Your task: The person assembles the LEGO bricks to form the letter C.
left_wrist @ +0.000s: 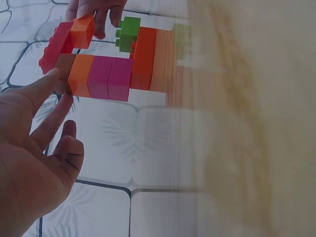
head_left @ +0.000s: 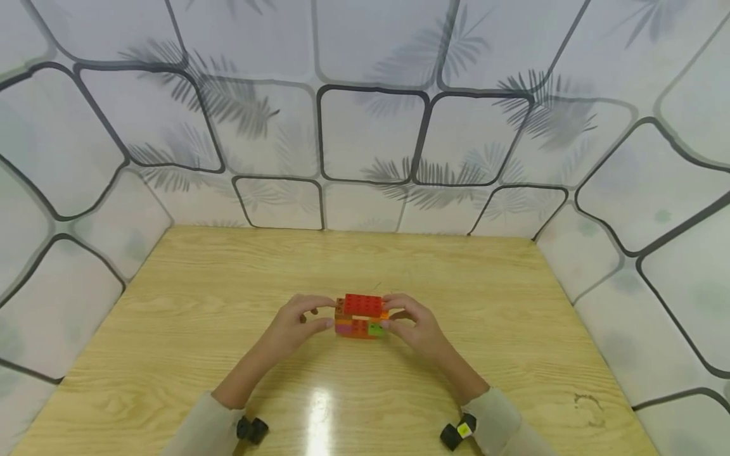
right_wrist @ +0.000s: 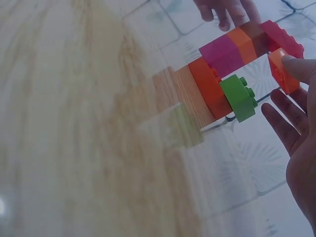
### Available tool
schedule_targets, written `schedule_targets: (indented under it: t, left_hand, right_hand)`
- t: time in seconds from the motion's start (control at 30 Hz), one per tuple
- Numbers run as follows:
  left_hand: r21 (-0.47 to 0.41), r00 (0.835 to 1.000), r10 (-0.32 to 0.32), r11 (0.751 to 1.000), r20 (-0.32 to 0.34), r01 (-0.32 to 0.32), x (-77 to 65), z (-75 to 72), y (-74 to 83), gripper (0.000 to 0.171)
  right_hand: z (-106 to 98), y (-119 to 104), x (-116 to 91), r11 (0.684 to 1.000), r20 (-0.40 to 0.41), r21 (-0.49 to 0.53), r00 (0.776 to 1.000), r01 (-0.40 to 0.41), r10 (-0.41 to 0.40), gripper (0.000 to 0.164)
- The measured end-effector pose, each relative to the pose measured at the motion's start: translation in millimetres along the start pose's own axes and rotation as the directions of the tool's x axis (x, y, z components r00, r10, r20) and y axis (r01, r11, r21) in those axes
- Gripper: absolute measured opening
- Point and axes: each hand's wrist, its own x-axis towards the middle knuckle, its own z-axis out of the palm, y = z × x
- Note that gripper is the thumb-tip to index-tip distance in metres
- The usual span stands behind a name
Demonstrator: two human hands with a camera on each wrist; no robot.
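Note:
A toy-brick structure stands on the wooden table between both hands. Its base is a long orange-red brick. On the left side rise purple bricks, an orange one and a brown brick. A long red brick spans the top. Under its right end hangs an orange brick, with a gap down to the green brick on the base. My left hand pinches the brown brick between thumb and finger. My right hand grips the hanging orange brick, thumb on its near face.
The light wooden table reaches back to a patterned white wall, with similar panels at left and right. Black devices are strapped at both wrists, such as the left wrist device.

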Motion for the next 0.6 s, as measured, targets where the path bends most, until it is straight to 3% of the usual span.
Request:
schedule_targets:
  t: [0.33,0.6]
  left_hand:
    - [-0.003,0.999,-0.017,1.0,0.028,0.017,8.4,2.9,4.8,0.029]
    - [-0.013,0.999,-0.034,0.999,0.023,0.034,12.0,5.7,9.0,0.026]
  right_hand:
    - [0.2,1.5,-0.8,1.0,-0.031,0.005,1.0,0.005,-0.005,0.02]
    - [-3.6,-4.0,-0.5,0.99,-0.052,0.065,0.99,-0.129,0.132,0.022]
